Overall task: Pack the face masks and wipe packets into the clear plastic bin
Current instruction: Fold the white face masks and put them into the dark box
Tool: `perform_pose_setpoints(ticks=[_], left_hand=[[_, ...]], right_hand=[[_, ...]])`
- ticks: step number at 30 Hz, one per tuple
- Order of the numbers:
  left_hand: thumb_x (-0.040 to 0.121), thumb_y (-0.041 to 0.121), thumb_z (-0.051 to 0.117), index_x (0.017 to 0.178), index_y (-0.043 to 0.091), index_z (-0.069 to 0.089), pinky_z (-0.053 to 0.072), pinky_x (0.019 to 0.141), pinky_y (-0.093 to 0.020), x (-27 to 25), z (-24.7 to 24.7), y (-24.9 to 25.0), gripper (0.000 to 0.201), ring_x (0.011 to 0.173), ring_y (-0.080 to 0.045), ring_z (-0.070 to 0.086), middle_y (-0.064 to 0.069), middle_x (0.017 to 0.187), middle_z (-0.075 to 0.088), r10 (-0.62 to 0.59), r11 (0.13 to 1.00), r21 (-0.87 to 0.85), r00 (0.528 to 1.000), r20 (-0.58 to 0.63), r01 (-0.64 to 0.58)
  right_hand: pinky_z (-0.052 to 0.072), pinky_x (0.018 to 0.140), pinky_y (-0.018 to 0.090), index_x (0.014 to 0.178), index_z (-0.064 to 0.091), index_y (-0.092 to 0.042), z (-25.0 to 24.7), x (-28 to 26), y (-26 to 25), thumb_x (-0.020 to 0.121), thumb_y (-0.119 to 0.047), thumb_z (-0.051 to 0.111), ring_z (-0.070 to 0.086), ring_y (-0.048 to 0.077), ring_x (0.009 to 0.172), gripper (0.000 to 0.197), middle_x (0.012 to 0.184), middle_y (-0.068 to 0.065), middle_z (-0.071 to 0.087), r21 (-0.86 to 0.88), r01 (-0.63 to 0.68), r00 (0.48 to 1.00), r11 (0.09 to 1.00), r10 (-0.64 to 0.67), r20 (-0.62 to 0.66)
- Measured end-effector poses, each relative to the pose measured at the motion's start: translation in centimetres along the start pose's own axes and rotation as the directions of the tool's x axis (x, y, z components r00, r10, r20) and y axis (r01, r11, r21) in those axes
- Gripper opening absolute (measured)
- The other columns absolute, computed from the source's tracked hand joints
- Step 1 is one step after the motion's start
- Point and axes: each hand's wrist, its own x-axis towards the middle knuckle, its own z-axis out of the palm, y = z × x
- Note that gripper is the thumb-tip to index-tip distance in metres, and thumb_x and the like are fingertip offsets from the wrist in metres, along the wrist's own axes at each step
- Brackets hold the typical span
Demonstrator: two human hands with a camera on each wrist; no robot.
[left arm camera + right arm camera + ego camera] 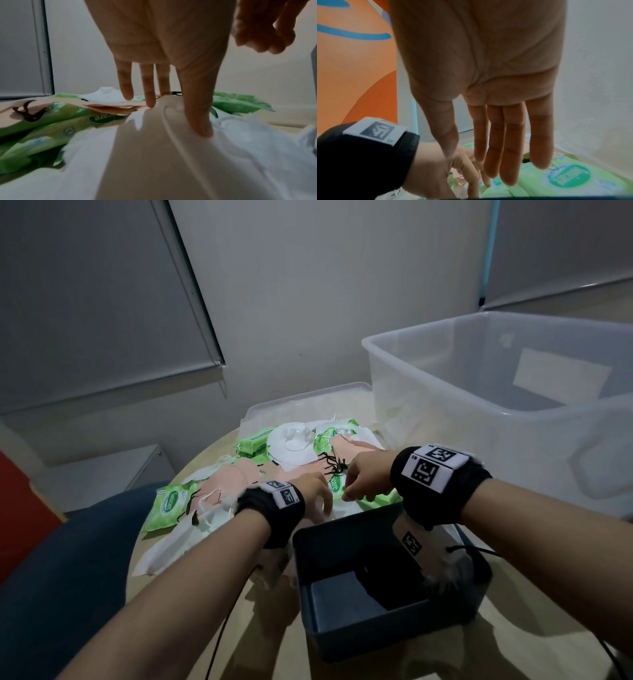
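A: Nearest the person, what sat on the bench [534, 642]?

B: A dark tray [346, 631], its front wall closest to the camera. Inside it lay a pale mask with black loops, against its right wall.

A: And the hands, relative to that tray?

B: Both were just beyond its far rim, over the pile. The left hand [313, 491] reached past the far-left corner with fingers [126, 86] straight and spread, thumb tip pressed on a white mask [240, 135]. It gripped nothing.

A: The right one?

B: The right hand [364, 477] hovered beyond the middle of the far rim, over a green wipe packet [570, 178]. The wrist view showed its fingers [539, 135] extended and close together, holding nothing; whether the tips touched the packet, I could not tell.

A: The pile itself?

B: Masks [294, 448] in white and peach, mixed with wipe packets [168, 505], spread from left of the tray to well beyond it. Black ear loops [334, 465] lay tangled just beyond the right hand. The far end of the pile rested on a clear lid [308, 400].

A: And the bin?

B: The clear bin [394, 378] stood beyond and right of the tray, on the bench, open. No masks or packets showed inside it; they all lay outside, left of it.
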Motion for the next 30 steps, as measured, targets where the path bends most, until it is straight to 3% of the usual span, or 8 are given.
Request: perform_pose_setpoints(ticks=[6,9,12,15,21,26,28,30], left_hand=[[0.084,0.027,0.066,0.093,0.010,0.066,0.040,0.083,-0.025,-0.9,-1.9,-0.8,0.019,0.097,-0.018,0.055,-0.001,0.101,0.061,-0.076,0.987,-0.151,0.993,-0.090,0.062],[0.084,0.024,0.068,0.070,0.019,0.056,0.044,0.070,-0.021,-2.3,-4.5,-1.3,0.019,0.067,-0.007,0.058,0.010,0.068,0.062,-0.132,0.916,-0.399,0.976,-0.172,0.053],[0.084,0.019,0.068,0.068,0.017,0.054,0.046,0.050,-0.015,-3.9,-6.8,-0.7,0.021,0.042,-0.002,0.056,0.008,0.048,0.063,-0.187,0.767,-0.640,0.941,-0.282,-0.039],[0.085,0.018,0.066,0.072,0.015,0.054,0.040,0.040,-0.014,-5.2,-8.5,0.5,0.019,0.039,-0.005,0.053,0.005,0.049,0.064,-0.223,0.651,-0.741,0.890,-0.398,-0.168],[0.091,0.014,0.058,0.070,0.015,0.046,0.043,0.039,-0.014,-5.3,-9.7,2.1,0.024,0.051,-0.014,0.052,-0.005,0.068,0.054,-0.421,0.420,-0.882,0.815,-0.398,-0.214],[0.092,0.003,0.053,0.070,0.012,0.042,0.043,0.035,-0.015,-5.5,-9.3,2.0,0.026,0.036,-0.009,0.053,-0.007,0.067,0.048,-0.523,0.199,-0.956,0.802,-0.288,-0.214],[0.089,0.000,0.057,0.078,0.013,0.047,0.051,0.044,-0.021,-6.0,-9.3,1.8,0.019,0.047,-0.011,0.055,-0.006,0.073,0.052,-0.485,0.168,-0.971,0.843,-0.231,-0.170],[0.077,0.014,0.072,0.097,0.016,0.054,0.054,0.069,-0.031,-6.5,-9.3,1.6,0.027,0.074,-0.010,0.062,-0.002,0.091,0.060,-0.384,0.300,-0.947,0.894,-0.231,-0.116]], right_hand=[[0.043,0.061,0.020,0.109,0.067,-0.006,-0.2,-0.2,0.4,0.085,-0.027,0.064,0.055,0.012,0.071,0.032,0.072,-0.001,0.060,-0.011,0.021,0.993,1.000,-0.022,-0.119],[0.045,0.067,0.022,0.111,0.068,-0.006,-0.6,-0.8,0.4,0.083,-0.028,0.067,0.056,0.015,0.083,0.035,0.094,0.006,0.066,0.012,0.033,0.982,0.999,-0.030,-0.189],[0.050,0.091,0.032,0.127,0.054,-0.006,-0.8,-1.5,0.4,0.075,-0.041,0.074,0.058,0.022,0.108,0.065,0.122,0.008,0.060,0.133,0.077,0.969,0.988,-0.043,-0.244],[0.048,0.092,0.030,0.135,0.041,-0.010,-1.0,-2.2,-0.1,0.064,-0.050,0.079,0.058,0.018,0.108,0.090,0.118,0.001,0.057,0.292,0.162,0.959,0.942,-0.082,-0.270],[0.047,0.061,0.025,0.080,0.058,-0.014,-1.2,-3.6,-0.9,0.073,-0.020,0.079,0.055,0.015,0.064,0.023,0.072,0.000,0.056,0.452,0.261,0.935,0.853,-0.107,-0.338],[0.040,0.045,0.020,0.061,0.055,-0.012,-2.0,-4.5,0.5,0.079,-0.007,0.069,0.043,0.014,0.051,0.023,0.058,0.003,0.044,0.432,0.205,0.913,0.878,-0.011,-0.409],[0.049,0.053,0.023,0.074,0.063,-0.009,-2.4,-4.6,1.1,0.082,-0.011,0.068,0.051,0.017,0.059,0.010,0.067,0.006,0.051,0.511,0.199,0.916,0.836,0.027,-0.400],[0.053,0.062,0.026,0.103,0.065,-0.005,-2.5,-4.7,1.5,0.083,-0.021,0.069,0.060,0.017,0.068,0.025,0.081,0.006,0.062,0.561,0.202,0.922,0.803,0.037,-0.385]])
